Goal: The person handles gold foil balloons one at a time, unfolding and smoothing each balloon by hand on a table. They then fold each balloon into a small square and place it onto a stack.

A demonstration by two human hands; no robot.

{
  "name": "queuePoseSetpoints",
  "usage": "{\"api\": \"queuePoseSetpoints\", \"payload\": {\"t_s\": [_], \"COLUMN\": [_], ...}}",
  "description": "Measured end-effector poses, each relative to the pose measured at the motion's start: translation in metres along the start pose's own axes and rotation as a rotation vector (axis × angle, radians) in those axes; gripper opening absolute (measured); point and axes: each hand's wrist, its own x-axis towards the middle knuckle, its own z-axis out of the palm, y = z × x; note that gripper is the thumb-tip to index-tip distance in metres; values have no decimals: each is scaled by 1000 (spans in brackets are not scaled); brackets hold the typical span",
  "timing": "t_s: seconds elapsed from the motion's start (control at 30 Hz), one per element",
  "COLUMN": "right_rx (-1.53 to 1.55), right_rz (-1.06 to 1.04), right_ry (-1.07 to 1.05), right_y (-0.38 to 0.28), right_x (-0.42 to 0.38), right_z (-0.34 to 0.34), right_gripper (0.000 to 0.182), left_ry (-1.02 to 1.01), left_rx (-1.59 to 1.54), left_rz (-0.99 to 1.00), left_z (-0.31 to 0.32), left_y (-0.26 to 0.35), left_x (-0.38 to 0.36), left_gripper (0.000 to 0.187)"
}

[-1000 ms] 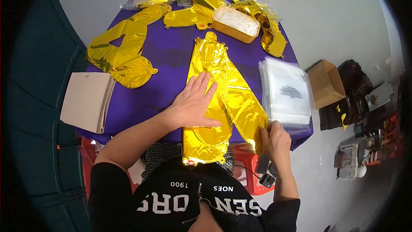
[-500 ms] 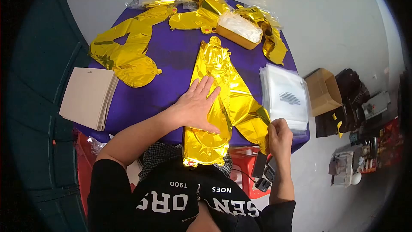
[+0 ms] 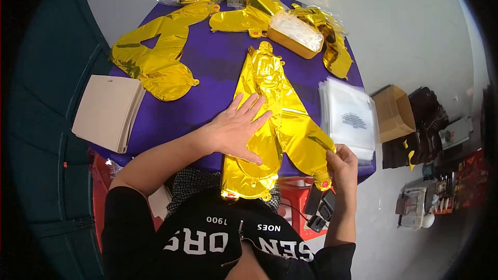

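Note:
A flat gold foil balloon lies on the purple tablecloth in front of me, its narrow end pointing away. My left hand rests flat on its left part with the fingers spread. At the edge of the balloon's right leg, my right hand pinches the foil between thumb and fingers. A small red spot shows at the lower tip of that leg. The balloon's near end hangs over the table edge by my lap.
More gold foil balloons lie at the left and back. A gold box of white strips stands behind. Beige cards are stacked left, clear plastic bags right. A red stool and cardboard box stand beyond the edge.
My right hand has turned the balloon's right leg outward and flatter, so its red-spotted tip now shows. My left hand stays pressed on the foil.

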Motion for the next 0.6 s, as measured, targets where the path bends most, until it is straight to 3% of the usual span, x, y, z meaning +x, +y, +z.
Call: {"api": "queuePoseSetpoints", "payload": {"t_s": [0.23,0.47,0.6], "right_rx": [97,-51,-375], "right_rz": [-80,-121,-231], "right_ry": [-123,-475,-591], "right_y": [-28,-55,-54], "right_x": [-10,-1,3], "right_z": [25,77,114], "right_gripper": [7,15,16], "left_ry": [19,41,-9], "left_rx": [26,-3,36], "left_rz": [15,9,7], "left_z": [0,1,-8], "left_y": [0,0,2], "left_x": [0,1,0], "left_gripper": [107,105,101]}}
